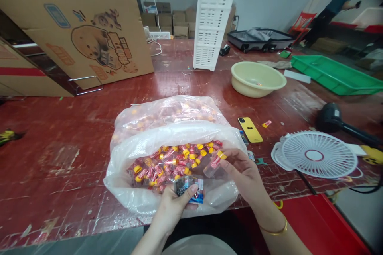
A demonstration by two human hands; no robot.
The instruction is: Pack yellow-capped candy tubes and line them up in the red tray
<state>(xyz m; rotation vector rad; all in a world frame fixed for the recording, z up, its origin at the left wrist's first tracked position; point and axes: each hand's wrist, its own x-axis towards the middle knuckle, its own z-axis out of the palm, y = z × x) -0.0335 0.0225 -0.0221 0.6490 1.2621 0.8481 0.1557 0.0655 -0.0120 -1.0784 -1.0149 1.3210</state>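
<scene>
A large translucent white plastic bag (131,197) lies open on the table, filled with small clear tubes (167,163) that have yellow caps and red-and-white contents. At the bag's front rim, my left hand (176,203) is closed on a small printed packet (196,189), dark and blue, its thumb pressed on the front. My right hand (243,171) pinches one yellow-capped tube (214,165) near its cap, over the bag's right side. That tube is tilted, cap up and to the right. The fingers behind the packet are partly hidden.
Right of the bag lie a yellow phone (250,129), a loose capped tube (267,123), a white fan (317,155) and a black hair dryer (330,117). Behind stand a cream basin (257,81), a green tray (335,73), white stacked baskets (212,20) and a cardboard box (80,36). A person stands far right.
</scene>
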